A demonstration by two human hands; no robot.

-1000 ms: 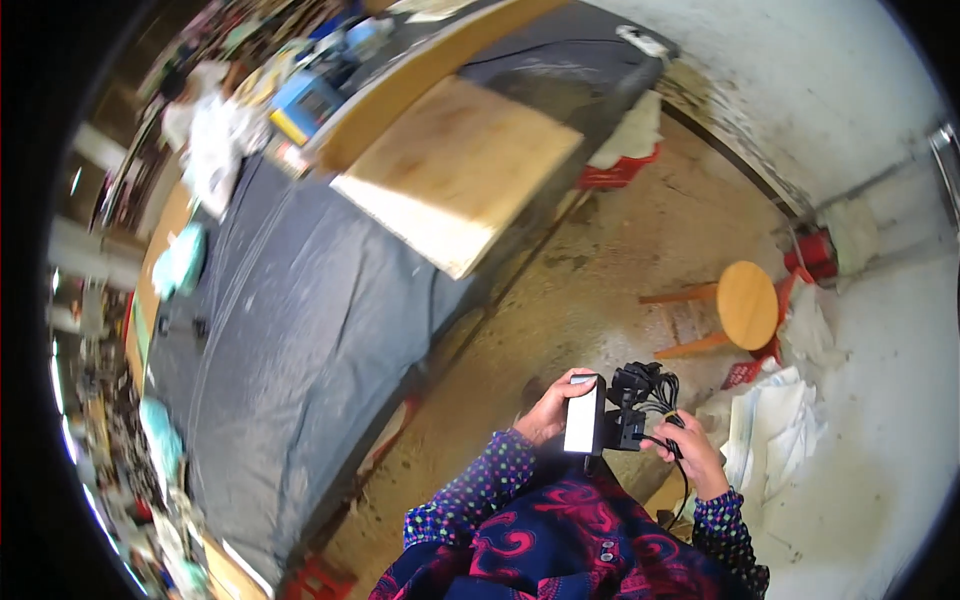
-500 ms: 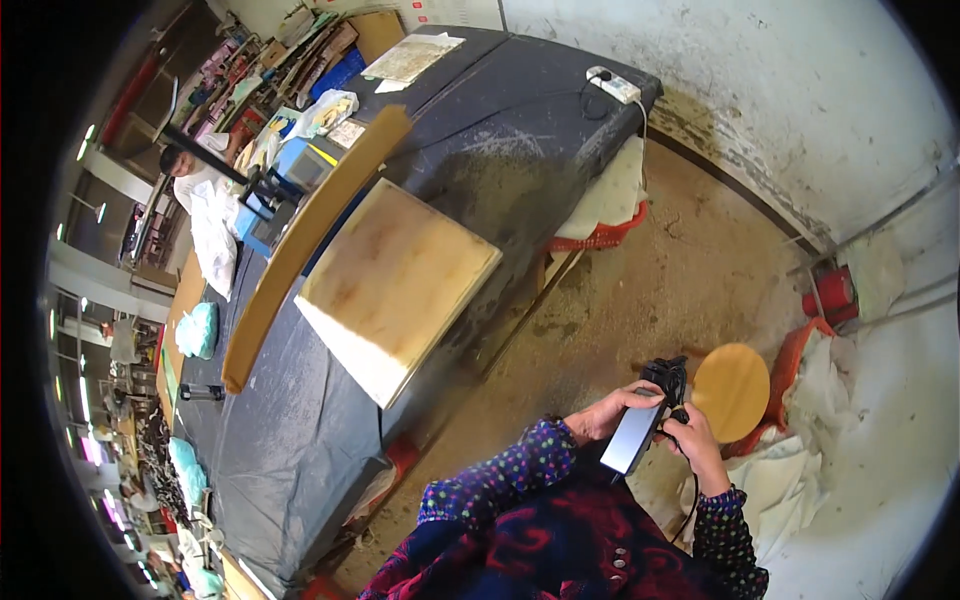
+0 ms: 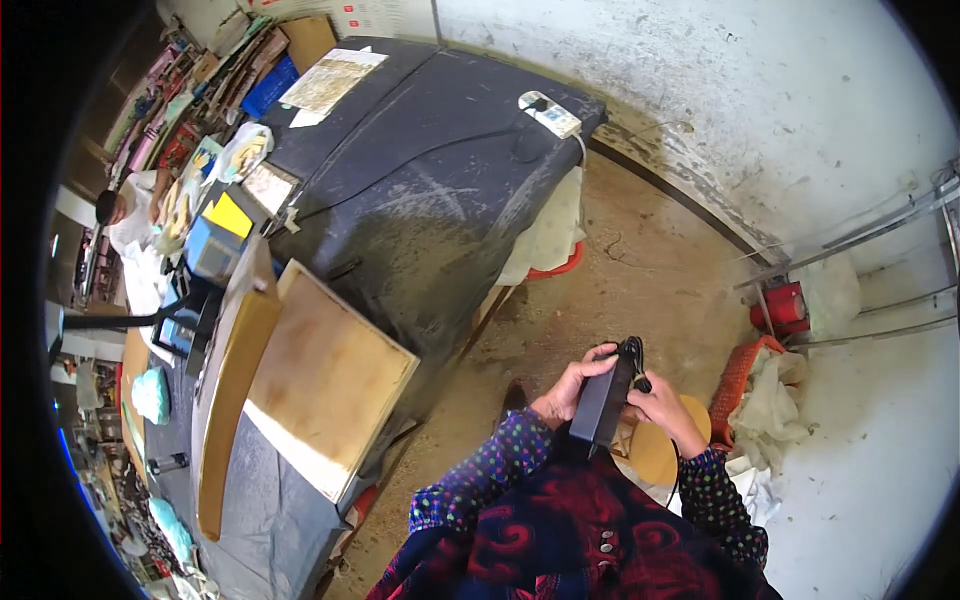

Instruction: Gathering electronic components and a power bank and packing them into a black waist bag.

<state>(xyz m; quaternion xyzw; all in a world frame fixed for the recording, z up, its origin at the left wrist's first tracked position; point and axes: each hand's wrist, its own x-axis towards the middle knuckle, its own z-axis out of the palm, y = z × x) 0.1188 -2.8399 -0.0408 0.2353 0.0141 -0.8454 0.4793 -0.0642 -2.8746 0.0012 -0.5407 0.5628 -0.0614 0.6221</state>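
Close in front of my body I hold a black power adapter (image 3: 598, 405), a long box with its black cable (image 3: 632, 362) bundled at the upper end. My left hand (image 3: 572, 388) is closed round the adapter's left side, thumb on top. The fingers of my right hand (image 3: 662, 408) are closed on the cable at the adapter's right side. A length of cable hangs down beside my right sleeve. Below and behind my right hand stands a round wooden stool (image 3: 655, 455), partly covered by the hand.
A dark covered table (image 3: 420, 150) on the left bears a square board (image 3: 320, 370), a curved padded bar (image 3: 238, 400) and a white power strip (image 3: 550, 114). An orange basket (image 3: 738, 392) with cloth stands right, near the wall (image 3: 860, 450). Another person (image 3: 135, 215) is at the far left.
My view has turned, so the table and bar sit further left. The adapter has tilted, its bright reflection is gone, and both hands still hold it and its cable.
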